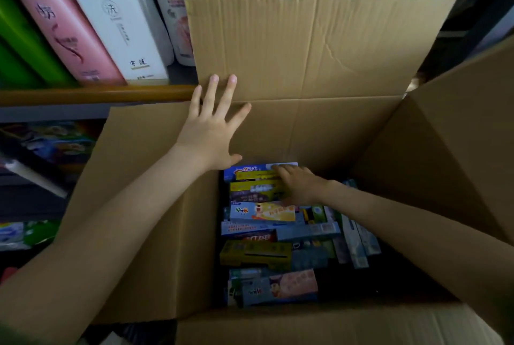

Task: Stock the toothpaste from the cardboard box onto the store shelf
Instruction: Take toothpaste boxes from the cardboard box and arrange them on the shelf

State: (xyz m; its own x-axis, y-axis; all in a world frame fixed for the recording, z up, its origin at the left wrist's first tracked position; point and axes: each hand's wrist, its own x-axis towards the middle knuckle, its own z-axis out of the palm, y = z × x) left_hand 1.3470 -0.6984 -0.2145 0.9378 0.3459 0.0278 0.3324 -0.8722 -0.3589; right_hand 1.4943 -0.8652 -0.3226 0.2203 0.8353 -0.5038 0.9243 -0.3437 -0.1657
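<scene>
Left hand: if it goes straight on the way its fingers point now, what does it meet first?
The raised far flap of the cardboard box. The left hand is spread flat, fingers pointing up and away, and they seem to touch that flap, though depth is unclear.

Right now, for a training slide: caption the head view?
Left hand presses the open cardboard box; right hand touches toothpaste boxes inside.

A tall pink bottle stands beside a boxy white bottle, with a bottle marked CLEAR just to their right and green bottles at the far left. Lower down on the left, colourful packets lie in shadow, too blurred to read.
</scene>
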